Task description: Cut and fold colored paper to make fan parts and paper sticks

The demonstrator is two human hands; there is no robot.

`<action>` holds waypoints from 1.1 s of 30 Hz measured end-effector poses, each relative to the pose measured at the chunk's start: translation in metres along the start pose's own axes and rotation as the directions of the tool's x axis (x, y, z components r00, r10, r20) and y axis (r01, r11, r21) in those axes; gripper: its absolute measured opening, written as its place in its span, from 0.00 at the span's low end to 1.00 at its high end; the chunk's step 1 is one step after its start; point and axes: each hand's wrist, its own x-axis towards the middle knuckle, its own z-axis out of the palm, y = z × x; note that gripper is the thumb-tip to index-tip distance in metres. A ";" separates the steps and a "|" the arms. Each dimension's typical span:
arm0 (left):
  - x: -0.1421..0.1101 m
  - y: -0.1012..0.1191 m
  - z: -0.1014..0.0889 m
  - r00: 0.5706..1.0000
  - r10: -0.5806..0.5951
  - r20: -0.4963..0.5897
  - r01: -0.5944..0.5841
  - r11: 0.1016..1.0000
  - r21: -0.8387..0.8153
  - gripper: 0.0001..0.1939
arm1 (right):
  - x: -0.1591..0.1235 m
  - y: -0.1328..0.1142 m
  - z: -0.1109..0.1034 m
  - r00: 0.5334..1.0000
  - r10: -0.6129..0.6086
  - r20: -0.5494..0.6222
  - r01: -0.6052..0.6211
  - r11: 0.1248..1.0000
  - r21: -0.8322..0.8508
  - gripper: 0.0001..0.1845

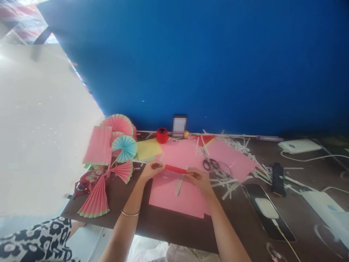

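Between my two hands a narrow red paper strip is stretched level, with a bit of yellow showing at its ends. My left hand pinches the strip's left end; my right hand pinches the right end. Under them lies a large pink paper sheet on the dark table. A pale narrow strip rests on that sheet just below the red one. Scissors with dark handles lie to the right of my right hand.
Pleated paper fans crowd the left side beside yellow paper. A red tape roll stands at the back. White paper scraps, a phone and a power bank lie on the right. A blue wall rises behind.
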 end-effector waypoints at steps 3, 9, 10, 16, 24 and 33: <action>0.001 -0.003 0.002 0.999 0.038 -0.038 -0.034 0.994 0.105 0.09 | 0.000 0.001 0.004 0.998 0.013 -0.065 -0.014 1.000 -0.025 0.12; 0.006 -0.012 0.007 0.994 0.064 -0.091 -0.058 0.996 0.066 0.14 | 0.004 0.010 0.011 0.981 0.013 -0.192 -0.012 1.000 0.005 0.14; 0.006 -0.011 0.008 0.994 0.056 -0.096 -0.053 0.998 0.033 0.16 | 0.005 0.010 0.012 0.978 0.012 -0.209 -0.010 1.000 0.012 0.15; 0.006 -0.003 0.017 0.972 -0.019 -0.233 -0.031 0.977 -0.210 0.24 | 0.005 0.008 0.013 0.976 0.033 -0.216 -0.034 0.999 0.000 0.14; 0.004 -0.011 0.056 0.968 -0.090 -0.235 -0.012 0.915 -0.403 0.28 | -0.002 0.008 0.024 0.979 -0.030 -0.203 0.022 0.999 -0.041 0.13; 0.000 -0.002 0.038 0.988 -0.060 -0.140 -0.009 0.895 -0.446 0.16 | -0.010 -0.010 0.025 0.992 -0.039 -0.124 0.029 0.996 -0.082 0.11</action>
